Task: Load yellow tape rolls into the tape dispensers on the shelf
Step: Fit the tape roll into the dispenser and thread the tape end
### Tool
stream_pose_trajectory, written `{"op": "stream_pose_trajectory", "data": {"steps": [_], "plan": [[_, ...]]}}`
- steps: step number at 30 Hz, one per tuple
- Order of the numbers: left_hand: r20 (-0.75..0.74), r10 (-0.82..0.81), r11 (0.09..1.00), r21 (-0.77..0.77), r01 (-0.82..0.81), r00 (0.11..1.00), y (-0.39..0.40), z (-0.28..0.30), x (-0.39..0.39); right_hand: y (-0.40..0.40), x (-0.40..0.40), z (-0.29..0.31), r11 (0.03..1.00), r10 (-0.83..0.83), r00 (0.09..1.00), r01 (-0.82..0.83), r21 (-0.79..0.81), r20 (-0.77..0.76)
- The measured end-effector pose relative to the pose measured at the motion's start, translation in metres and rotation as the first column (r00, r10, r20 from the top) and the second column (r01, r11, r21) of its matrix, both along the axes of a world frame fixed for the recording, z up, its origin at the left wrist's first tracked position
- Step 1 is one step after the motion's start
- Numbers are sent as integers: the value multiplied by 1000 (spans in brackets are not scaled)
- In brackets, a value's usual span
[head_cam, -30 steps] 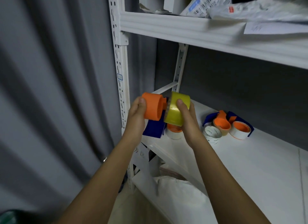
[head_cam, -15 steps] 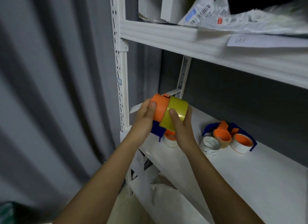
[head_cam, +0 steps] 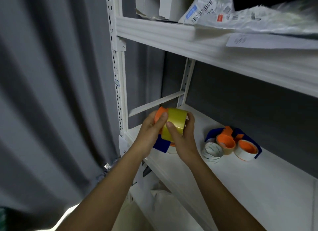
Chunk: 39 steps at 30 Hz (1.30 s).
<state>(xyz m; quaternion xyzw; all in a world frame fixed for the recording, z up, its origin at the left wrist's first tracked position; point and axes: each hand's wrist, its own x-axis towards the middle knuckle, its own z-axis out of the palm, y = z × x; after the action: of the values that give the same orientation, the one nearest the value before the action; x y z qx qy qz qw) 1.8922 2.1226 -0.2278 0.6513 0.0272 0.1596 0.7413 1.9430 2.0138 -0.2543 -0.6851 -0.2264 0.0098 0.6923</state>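
Observation:
A yellow tape roll (head_cam: 174, 124) sits almost fully over the orange drum (head_cam: 159, 113) of a blue tape dispenser (head_cam: 160, 144), held in the air above the white shelf (head_cam: 240, 177). My left hand (head_cam: 151, 132) grips the dispenser's orange end, thumb on the roll's edge. My right hand (head_cam: 182, 137) wraps the yellow roll from the right. Further right on the shelf lie other blue dispensers with orange drums (head_cam: 232, 141) and a white tape roll (head_cam: 212, 152).
The upper shelf (head_cam: 189, 41) carries white boxes, plastic mailer bags and a sheet of paper. The white slotted upright (head_cam: 118, 93) stands just left of my hands. A grey curtain (head_cam: 51, 93) hangs at the left. A white bag lies on the lower level.
The yellow roll has slid leftward over the orange drum, which was exposed a second ago. Both hands have closed together and lowered toward the shelf.

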Motion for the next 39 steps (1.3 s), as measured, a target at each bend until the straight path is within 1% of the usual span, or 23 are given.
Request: {"op": "stream_pose_trajectory", "data": {"steps": [2,3,5,6,7,9,10,12,14,16,19,20,22,24,26,28,29,31,32,34,36,38,39], "plan": [[-4,33,998,-46,-33,999,-2,-4,2,0,3,-1,1000,18,995,-15,27,-98],[-6,59,996,-70,-59,998,-3,-7,4,0,5,-1,995,42,980,-24,96,-196],[-15,118,986,-115,-119,993,-3,-13,7,2,9,-6,943,137,891,16,331,-432],[-17,141,980,-140,-142,990,-3,-16,9,3,11,-8,910,173,831,69,408,-528],[-18,153,975,-159,-154,988,-2,-18,10,5,13,-9,899,189,778,109,425,-599],[-11,157,969,-194,-156,988,0,-24,11,11,16,-12,913,205,703,114,392,-681],[-5,150,964,-221,-147,989,1,-26,12,13,17,-13,912,241,669,92,400,-703],[0,132,951,-280,-127,991,3,-31,12,17,18,-11,879,362,600,37,476,-714],[9,107,945,-312,-99,994,5,-34,11,19,20,-9,838,429,568,41,544,-703],[9,91,943,-322,-84,996,8,-37,11,23,21,-10,835,413,583,65,547,-700],[-14,128,948,-293,-127,992,12,-43,3,28,17,-16,873,338,624,72,482,-705],[-20,132,958,-254,-133,991,15,-44,1,30,15,-17,887,310,635,76,456,-708],[-75,109,987,-108,-116,991,23,-42,-3,32,11,-20,916,228,660,104,388,-715],[-184,93,995,-26,-99,979,31,-32,-3,32,12,-22,950,99,713,140,279,-694],[-296,38,999,1,-40,954,37,-26,-1,31,15,-22,974,-22,799,152,167,-601],[-358,-21,994,89,57,934,37,-21,-1,31,17,-22,991,-97,897,129,45,-430],[-381,-24,993,94,65,924,36,-22,0,30,17,-22,993,-113,936,119,-4,-332],[-351,17,999,51,1,936,35,-23,1,31,16,-21,994,-107,976,99,-53,-192],[-319,46,999,18,-42,947,33,-22,3,31,15,-19,993,-110,979,101,-60,-169],[-274,115,990,-46,-133,955,30,-24,8,33,14,-16,988,-156,966,155,-19,-208],[-253,161,978,-93,-189,954,25,-26,9,37,12,-13,976,-158,919,202,86,-361],[-243,192,975,-65,-214,951,21,-26,10,41,10,-10,958,-64,830,207,199,-553],[-233,209,973,-43,-225,950,21,-25,10,41,10,-9,954,-13,799,189,231,-601]]}}
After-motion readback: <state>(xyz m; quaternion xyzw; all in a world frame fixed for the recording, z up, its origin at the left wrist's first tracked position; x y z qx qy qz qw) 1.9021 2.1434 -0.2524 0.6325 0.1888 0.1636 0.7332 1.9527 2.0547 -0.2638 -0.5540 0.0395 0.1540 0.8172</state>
